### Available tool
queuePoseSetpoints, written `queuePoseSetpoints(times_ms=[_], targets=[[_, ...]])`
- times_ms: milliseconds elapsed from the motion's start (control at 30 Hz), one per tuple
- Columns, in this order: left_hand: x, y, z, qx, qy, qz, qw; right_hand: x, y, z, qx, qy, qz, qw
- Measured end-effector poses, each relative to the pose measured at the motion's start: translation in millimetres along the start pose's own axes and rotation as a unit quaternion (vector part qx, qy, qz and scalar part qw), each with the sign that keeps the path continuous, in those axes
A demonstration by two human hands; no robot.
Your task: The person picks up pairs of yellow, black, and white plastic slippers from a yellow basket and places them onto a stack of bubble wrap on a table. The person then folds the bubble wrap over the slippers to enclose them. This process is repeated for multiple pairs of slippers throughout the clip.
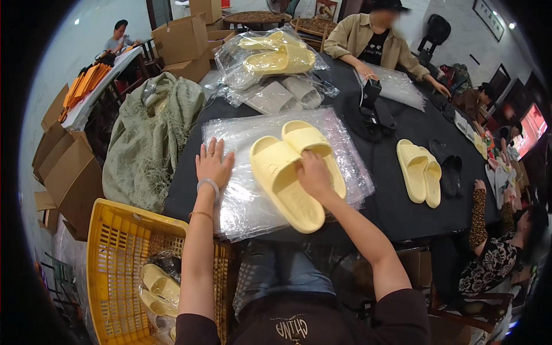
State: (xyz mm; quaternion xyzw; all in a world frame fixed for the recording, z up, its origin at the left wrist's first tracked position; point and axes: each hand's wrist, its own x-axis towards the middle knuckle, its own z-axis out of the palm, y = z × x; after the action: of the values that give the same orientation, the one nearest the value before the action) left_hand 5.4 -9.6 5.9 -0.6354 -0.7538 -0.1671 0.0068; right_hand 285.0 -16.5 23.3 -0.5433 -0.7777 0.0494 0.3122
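Note:
My left hand [214,165] lies flat with fingers spread on the left side of a stack of clear plastic bags [244,210]. Over the stack, my right hand [315,177] grips a pair of pale yellow slide slippers [296,204] where their inner edges meet. The slippers sit side by side, straps toward the far side and heels toward me. My fingertips are partly hidden between them. Beyond the stack lie bagged grey slides [273,98], with bagged yellow slides [282,60] on top.
A yellow plastic crate [100,259] with bagged slippers stands at lower left, beside a green cloth-covered sack [144,138]. On the black table's right are loose yellow slides [417,172] and black slides [445,167]. Across it, a person [374,40] touches plastic bags [397,86].

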Motion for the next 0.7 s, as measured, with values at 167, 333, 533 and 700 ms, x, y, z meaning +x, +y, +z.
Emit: queuePoseSetpoints(times_ms=[167,333,533,700], targets=[[2,1,0,0.003,-0.005,0.006,1.000,-4,42,-22,-0.044,0.041,0.031,0.998],[2,1,-1,0.015,-0.023,-0.008,1.000,-5,83,-77,-0.056,0.100,0.051,0.992],[3,4,-1,0.029,-0.032,0.002,0.999,-40,175,-133,-0.010,0.119,0.188,0.975],[4,0,3,0.036,-0.029,0.004,0.999,-67,198,-131,-0.123,0.043,0.224,0.966]])
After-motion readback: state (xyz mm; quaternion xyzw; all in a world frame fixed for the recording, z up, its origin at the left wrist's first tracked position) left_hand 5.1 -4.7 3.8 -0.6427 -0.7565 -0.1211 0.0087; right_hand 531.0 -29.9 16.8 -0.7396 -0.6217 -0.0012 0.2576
